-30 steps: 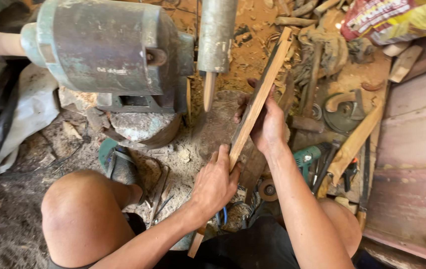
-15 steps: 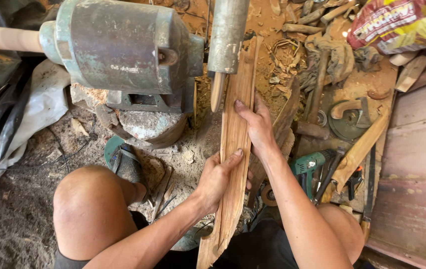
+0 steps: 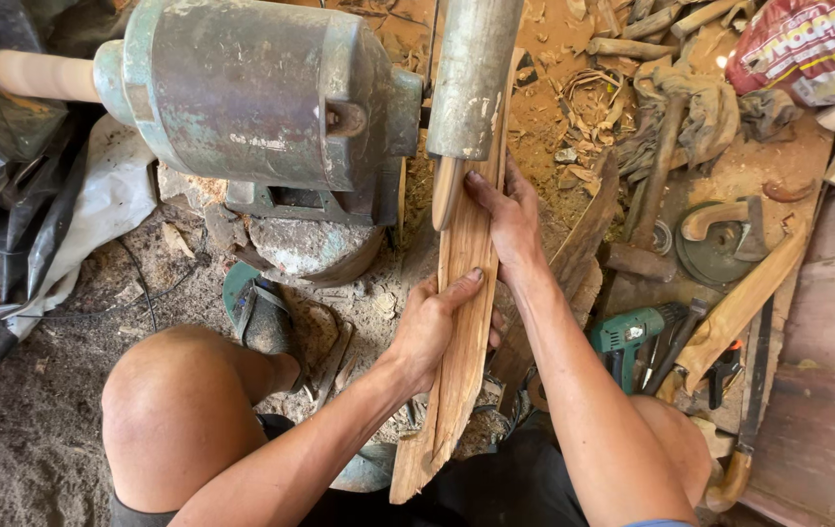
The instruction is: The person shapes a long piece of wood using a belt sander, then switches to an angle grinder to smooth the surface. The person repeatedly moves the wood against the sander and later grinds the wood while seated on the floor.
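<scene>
A long, flat wooden plank [image 3: 461, 322] runs upright through the middle of the view, its lower end split and ragged near the person's lap and its upper end reaching under a grey metal cylinder [image 3: 474, 73] that hangs down from the top edge. A small rounded wooden tip [image 3: 447, 190] pokes out below that cylinder and lies against the plank's face.

The left hand [image 3: 427, 327] is closed around the plank's left edge about halfway up, fingers curled over the front and thumb behind. The right hand [image 3: 507, 220] sits higher, its fingers spread flat and pressed on the plank's right side just below the cylinder, not wrapped around it.

Just left of the plank stands a big, worn green-grey motor [image 3: 256, 93] on a rough stone base [image 3: 310, 244], with a pale wooden shaft [image 3: 41, 76] sticking out of its left end. Below the motor a foot in a green sandal [image 3: 256, 312] rests on the dirt floor [image 3: 37, 429], beside the person's bent knee [image 3: 178, 410]. Black plastic sheeting [image 3: 7, 224] lies crumpled at the far left.

To the right, on sawdust-covered ground, lie a green power drill [image 3: 627, 337], a curved wooden handle [image 3: 739, 307], a round metal disc [image 3: 720, 244], rags [image 3: 691, 107] and a red printed bag [image 3: 813, 49].
</scene>
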